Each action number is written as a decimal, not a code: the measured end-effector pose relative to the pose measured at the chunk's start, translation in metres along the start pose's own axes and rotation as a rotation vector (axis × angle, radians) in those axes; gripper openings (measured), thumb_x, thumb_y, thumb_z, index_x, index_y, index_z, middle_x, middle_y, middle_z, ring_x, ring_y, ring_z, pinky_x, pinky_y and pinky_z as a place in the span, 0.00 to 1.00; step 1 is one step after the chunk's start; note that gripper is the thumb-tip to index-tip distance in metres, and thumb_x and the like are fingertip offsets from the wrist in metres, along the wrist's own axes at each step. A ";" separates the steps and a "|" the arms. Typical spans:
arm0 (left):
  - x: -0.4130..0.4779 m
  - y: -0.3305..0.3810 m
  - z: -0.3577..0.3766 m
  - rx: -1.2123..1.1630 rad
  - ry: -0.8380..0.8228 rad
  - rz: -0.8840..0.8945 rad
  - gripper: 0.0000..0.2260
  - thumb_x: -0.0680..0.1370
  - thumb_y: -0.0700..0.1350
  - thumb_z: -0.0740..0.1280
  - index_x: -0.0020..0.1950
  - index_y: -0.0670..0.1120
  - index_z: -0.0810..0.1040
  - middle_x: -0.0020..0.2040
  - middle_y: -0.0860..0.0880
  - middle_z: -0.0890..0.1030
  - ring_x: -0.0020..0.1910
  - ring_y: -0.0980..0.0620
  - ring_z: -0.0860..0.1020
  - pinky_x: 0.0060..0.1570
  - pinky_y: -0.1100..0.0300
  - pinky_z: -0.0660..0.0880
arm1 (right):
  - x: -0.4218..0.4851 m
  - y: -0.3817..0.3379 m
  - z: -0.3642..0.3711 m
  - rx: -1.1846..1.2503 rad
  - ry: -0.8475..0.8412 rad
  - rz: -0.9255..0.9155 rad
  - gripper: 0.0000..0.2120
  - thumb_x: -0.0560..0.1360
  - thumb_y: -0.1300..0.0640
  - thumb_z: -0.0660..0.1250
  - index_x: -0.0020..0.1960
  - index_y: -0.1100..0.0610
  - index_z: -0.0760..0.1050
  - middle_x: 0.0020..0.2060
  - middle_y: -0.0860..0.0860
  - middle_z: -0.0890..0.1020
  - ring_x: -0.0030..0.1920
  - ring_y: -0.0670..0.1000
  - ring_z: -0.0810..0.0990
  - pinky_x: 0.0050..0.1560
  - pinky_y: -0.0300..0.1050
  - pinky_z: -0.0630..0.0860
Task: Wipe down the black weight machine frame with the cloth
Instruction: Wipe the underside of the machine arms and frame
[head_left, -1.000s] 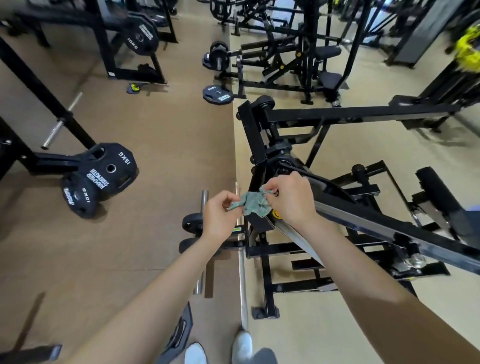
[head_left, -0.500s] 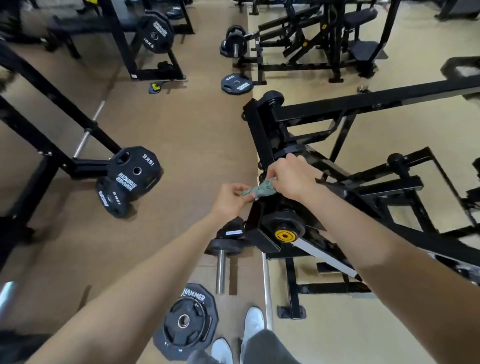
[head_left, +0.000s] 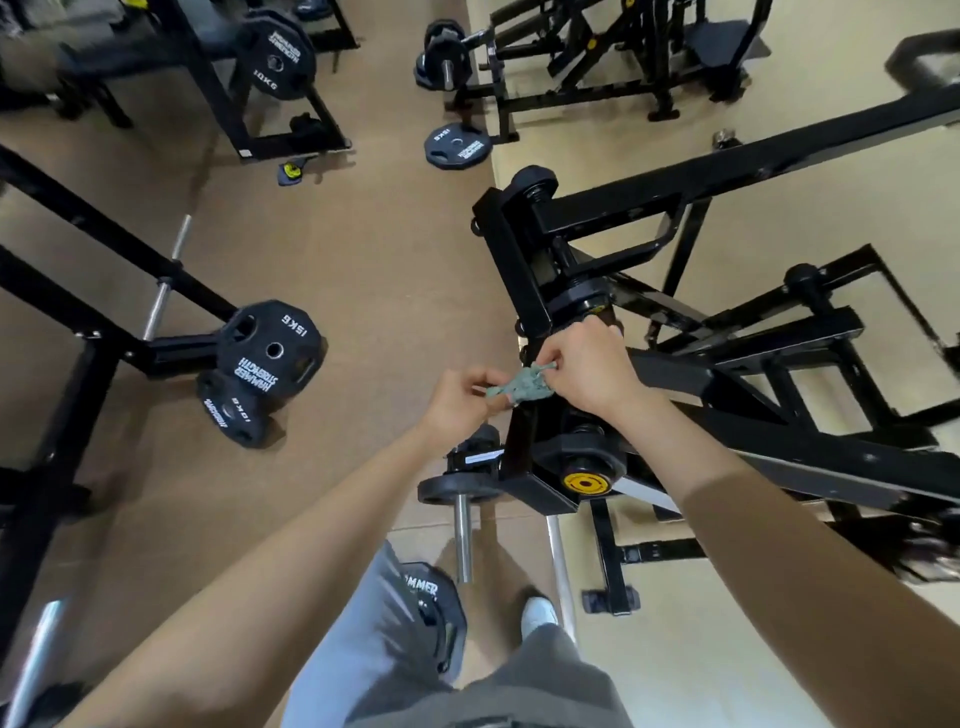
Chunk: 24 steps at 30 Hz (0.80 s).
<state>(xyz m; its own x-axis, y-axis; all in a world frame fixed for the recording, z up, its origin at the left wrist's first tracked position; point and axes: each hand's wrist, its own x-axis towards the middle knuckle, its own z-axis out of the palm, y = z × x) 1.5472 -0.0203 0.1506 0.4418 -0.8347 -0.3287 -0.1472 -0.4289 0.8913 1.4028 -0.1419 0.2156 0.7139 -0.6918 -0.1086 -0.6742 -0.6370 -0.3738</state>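
Observation:
A small grey-green cloth (head_left: 522, 387) is stretched between my two hands in the middle of the view. My left hand (head_left: 460, 400) pinches its left end. My right hand (head_left: 587, 366) pinches its right end, knuckles over the black weight machine frame (head_left: 511, 260). The cloth hangs just left of the frame's upright post, close above a lower black bar (head_left: 522, 441); whether it touches the metal is unclear. A yellow end cap (head_left: 586, 483) marks the pivot below my right wrist.
Black weight plates (head_left: 270, 353) lean on a rack at the left, another plate (head_left: 434, 613) lies by my feet. A steel peg (head_left: 462, 540) sticks out below the frame. More machines (head_left: 597, 57) stand at the back. Tan floor lies between left rack and frame.
The view has tilted down and closer, so my legs and shoes now show. Both hands keep hold of the cloth and have stayed beside the frame's post.

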 end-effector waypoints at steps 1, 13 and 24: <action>-0.004 -0.003 -0.003 0.000 -0.033 0.015 0.08 0.75 0.35 0.75 0.47 0.47 0.83 0.46 0.45 0.83 0.43 0.48 0.79 0.51 0.47 0.79 | -0.005 -0.002 0.000 0.052 -0.013 0.005 0.06 0.74 0.57 0.73 0.49 0.48 0.85 0.47 0.48 0.85 0.55 0.54 0.79 0.60 0.53 0.73; 0.088 -0.001 -0.035 0.245 -0.473 0.438 0.09 0.73 0.34 0.77 0.51 0.43 0.85 0.47 0.47 0.85 0.43 0.56 0.80 0.48 0.60 0.76 | -0.011 -0.042 0.012 0.038 0.030 0.345 0.04 0.71 0.59 0.74 0.43 0.51 0.86 0.36 0.45 0.81 0.44 0.53 0.83 0.44 0.46 0.80; 0.119 0.022 -0.033 0.508 -0.610 0.807 0.05 0.73 0.49 0.78 0.45 0.49 0.87 0.39 0.53 0.85 0.36 0.57 0.77 0.32 0.63 0.71 | -0.010 -0.114 0.056 -0.278 0.370 0.871 0.09 0.71 0.66 0.68 0.41 0.55 0.85 0.35 0.53 0.79 0.39 0.58 0.77 0.43 0.51 0.76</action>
<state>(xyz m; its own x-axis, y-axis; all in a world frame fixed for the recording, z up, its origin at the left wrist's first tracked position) 1.6260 -0.1173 0.1419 -0.4298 -0.9007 0.0634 -0.5979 0.3365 0.7275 1.4828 -0.0431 0.2077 -0.1254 -0.9897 0.0695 -0.9906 0.1210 -0.0645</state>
